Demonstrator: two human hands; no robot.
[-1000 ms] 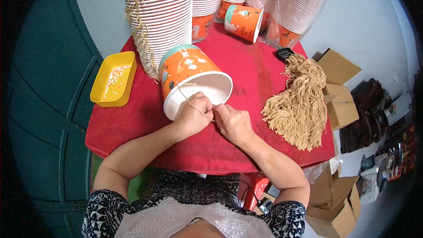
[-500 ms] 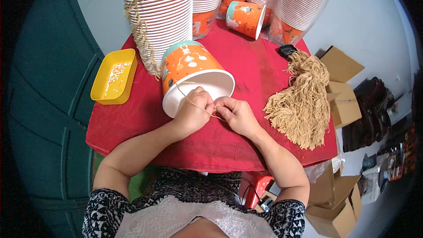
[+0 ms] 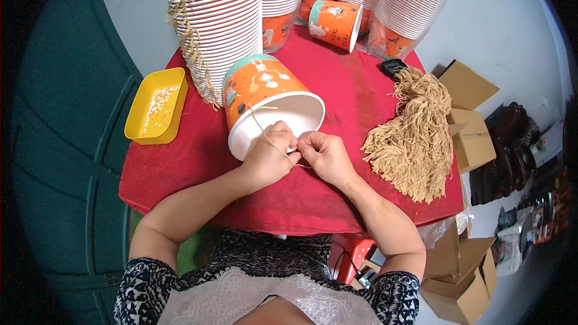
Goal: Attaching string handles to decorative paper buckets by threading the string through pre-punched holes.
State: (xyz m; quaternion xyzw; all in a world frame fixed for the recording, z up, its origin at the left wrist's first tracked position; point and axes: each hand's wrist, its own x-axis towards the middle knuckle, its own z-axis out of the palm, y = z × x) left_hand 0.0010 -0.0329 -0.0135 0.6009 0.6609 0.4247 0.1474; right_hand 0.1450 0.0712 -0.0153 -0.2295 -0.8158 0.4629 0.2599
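Note:
An orange paper bucket (image 3: 262, 87) with a white inside and a pale green base band lies on its side, its mouth toward me. A tan cord (image 3: 262, 129) runs from its side near the rim, over the back of my left hand (image 3: 270, 155). That hand is closed, its fingertips pinching the cord in front of the bucket's mouth. Meeting it there, my right hand (image 3: 327, 155) pinches the cord too, thumb against forefinger. The exact spot between the fingertips is mostly hidden. A thick bundle of tan cords (image 3: 415, 135) lies to the right.
A tall stack of buckets (image 3: 220, 30), cords hanging down its side, stands behind at left. Beside it is a yellow tray (image 3: 150, 136) with small white bits. Wrapped stacks (image 3: 415, 3) and another bucket (image 3: 332, 24) occupy the red table's (image 3: 355, 102) back. Cardboard boxes (image 3: 472, 150) sit at right.
The bucket and both hands appear shifted slightly to the right. My fingers still pinch the cord close together.

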